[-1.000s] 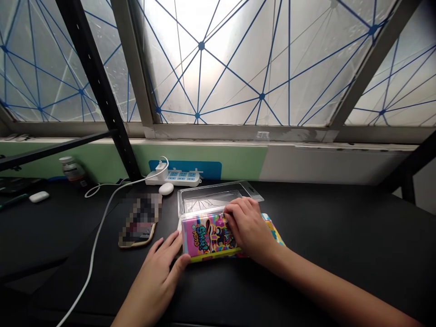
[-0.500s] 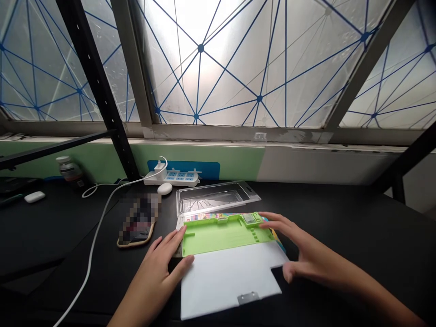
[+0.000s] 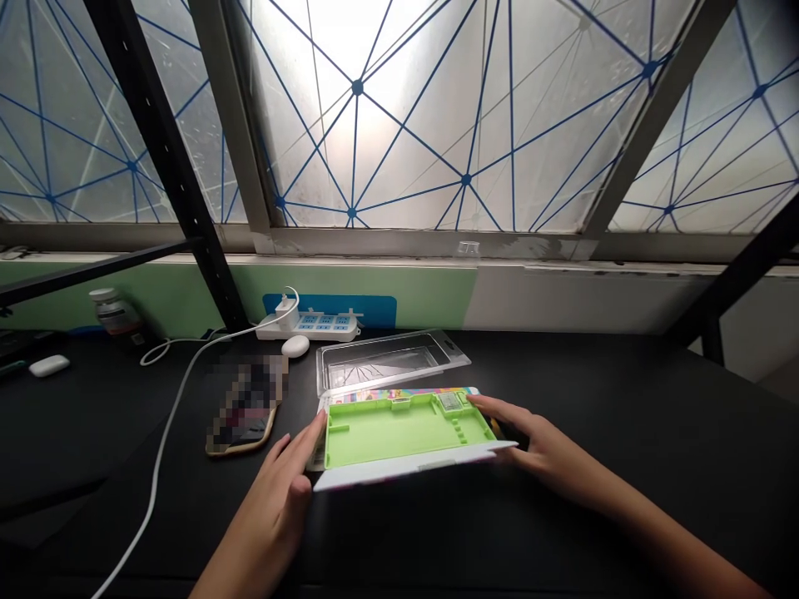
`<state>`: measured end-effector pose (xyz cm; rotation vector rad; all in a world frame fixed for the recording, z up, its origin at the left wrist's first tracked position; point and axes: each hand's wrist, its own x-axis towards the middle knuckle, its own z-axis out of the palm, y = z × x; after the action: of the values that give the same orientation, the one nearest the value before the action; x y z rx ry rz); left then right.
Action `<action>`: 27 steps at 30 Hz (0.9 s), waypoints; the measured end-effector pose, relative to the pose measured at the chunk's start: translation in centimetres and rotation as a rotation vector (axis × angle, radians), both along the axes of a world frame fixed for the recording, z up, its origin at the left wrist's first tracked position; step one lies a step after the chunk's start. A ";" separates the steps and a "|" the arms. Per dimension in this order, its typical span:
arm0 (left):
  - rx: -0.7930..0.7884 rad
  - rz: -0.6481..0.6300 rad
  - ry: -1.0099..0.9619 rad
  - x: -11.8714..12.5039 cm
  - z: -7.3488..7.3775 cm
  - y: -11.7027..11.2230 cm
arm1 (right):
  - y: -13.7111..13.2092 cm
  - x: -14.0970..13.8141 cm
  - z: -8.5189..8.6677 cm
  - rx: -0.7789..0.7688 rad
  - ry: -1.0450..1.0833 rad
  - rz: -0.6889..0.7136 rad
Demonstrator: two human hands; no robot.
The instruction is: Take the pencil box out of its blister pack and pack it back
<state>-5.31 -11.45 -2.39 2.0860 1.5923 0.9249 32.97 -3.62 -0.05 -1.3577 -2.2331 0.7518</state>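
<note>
A shallow green plastic case (image 3: 393, 433) lies open in front of me, with moulded walls, small notches and a little window-like part at its upper right. Its white lid (image 3: 399, 467), hinged along the near edge, is tilted up and seen almost edge-on. My left hand (image 3: 280, 491) rests along the case's left end, fingers stretched out and thumb apart. At the right end, my right hand (image 3: 524, 433) grips the case: its fingers touch the top right corner, and its thumb goes behind the lid's right corner, partly hidden.
Behind the case lies a clear plastic package (image 3: 387, 362). A phone (image 3: 246, 408) is on the left, near a white cable (image 3: 168, 441). Along the wall stand a power strip (image 3: 312, 326) and a bottle (image 3: 118, 320); a white earbud case (image 3: 295, 346) sits beside the strip.
The white lid has swung up from lying nearly flat towards me. My right thumb has moved in behind its corner. My left thumb has come off the case, and the view has shifted slightly.
</note>
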 end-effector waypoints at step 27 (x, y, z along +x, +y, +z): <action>0.284 0.154 0.343 2.4 6.8 10.3 | 9.2 -3.7 2.3 0.270 0.281 -0.107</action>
<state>-2.96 -1.17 4.41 2.4512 1.9105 0.9268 29.28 5.60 2.28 -1.1529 -1.9445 0.5427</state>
